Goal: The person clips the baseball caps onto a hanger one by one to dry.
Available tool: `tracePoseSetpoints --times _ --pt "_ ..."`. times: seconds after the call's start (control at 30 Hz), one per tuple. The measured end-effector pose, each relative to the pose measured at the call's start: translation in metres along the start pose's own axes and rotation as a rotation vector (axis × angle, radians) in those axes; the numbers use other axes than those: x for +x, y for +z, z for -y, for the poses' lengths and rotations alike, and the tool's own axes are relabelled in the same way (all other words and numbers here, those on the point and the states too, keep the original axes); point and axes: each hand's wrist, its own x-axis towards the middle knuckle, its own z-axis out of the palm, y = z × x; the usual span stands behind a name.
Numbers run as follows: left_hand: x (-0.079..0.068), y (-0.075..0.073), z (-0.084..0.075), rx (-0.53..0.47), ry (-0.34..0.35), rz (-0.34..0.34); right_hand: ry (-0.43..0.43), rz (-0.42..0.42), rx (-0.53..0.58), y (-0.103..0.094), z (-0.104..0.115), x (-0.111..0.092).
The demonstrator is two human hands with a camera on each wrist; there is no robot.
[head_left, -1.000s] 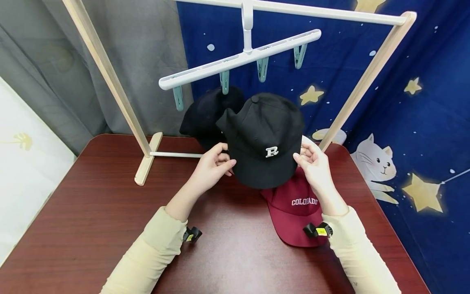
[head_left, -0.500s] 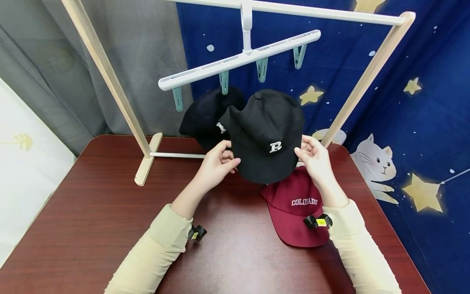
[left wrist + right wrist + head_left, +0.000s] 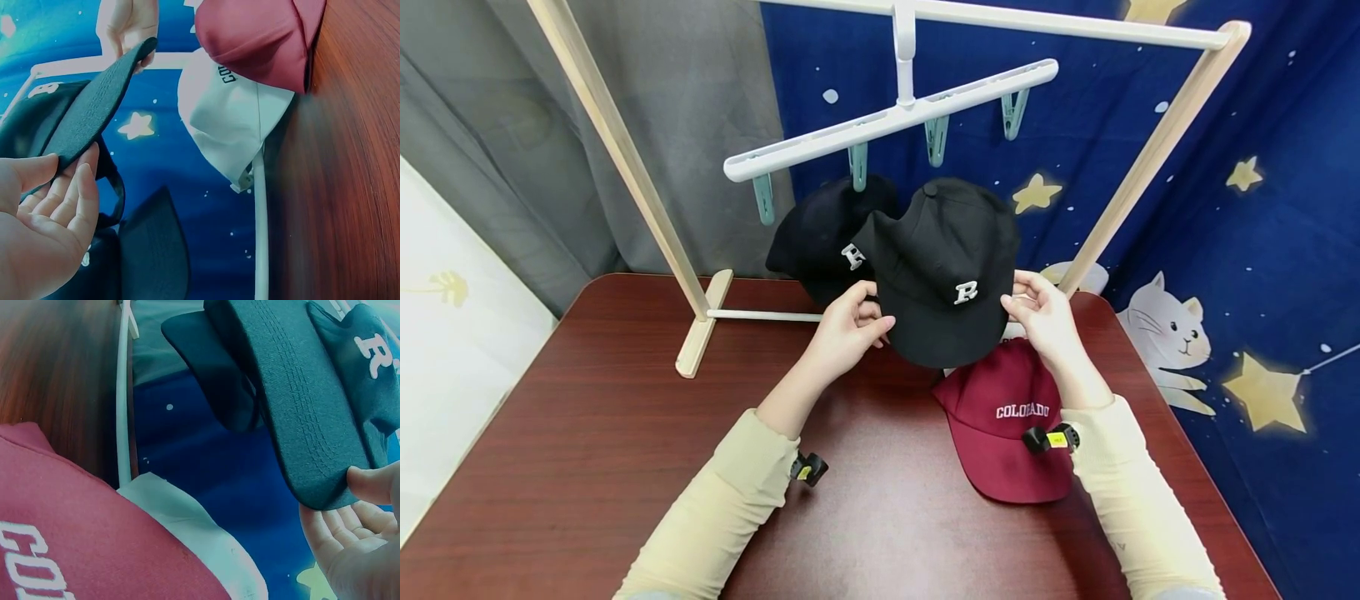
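A black baseball cap (image 3: 943,250) with a white R is held up above the table, its brim toward me. My left hand (image 3: 848,327) pinches one side of the brim between thumb and fingers, and my right hand (image 3: 1047,321) pinches the opposite side. In the right wrist view the thumb lies on top of the brim (image 3: 300,406), with fingers beneath. Behind it, a second black cap (image 3: 820,242) with a white letter is directly below a teal clip (image 3: 858,165) of the white clip hanger (image 3: 820,148). Other clips hang along the bar above the held cap.
A maroon COLORADO cap (image 3: 1000,454) lies on the red-brown table (image 3: 587,467) below my right hand. Beside it is a white cap (image 3: 215,112), mostly hidden in the head view. The wooden rack posts (image 3: 1150,167) and low white rod (image 3: 767,316) frame the space.
The held cap has shifted slightly up and away, both hands moving with it. Its R has moved right, and the white letter on the cap behind has come into view.
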Motion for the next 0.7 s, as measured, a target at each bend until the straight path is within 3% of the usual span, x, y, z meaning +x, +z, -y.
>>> tracePoseSetpoints --times 0.7 --pt "0.0006 -0.0062 0.0121 -0.012 -0.025 -0.027 0.050 0.031 -0.127 0.0025 -0.0012 0.0073"
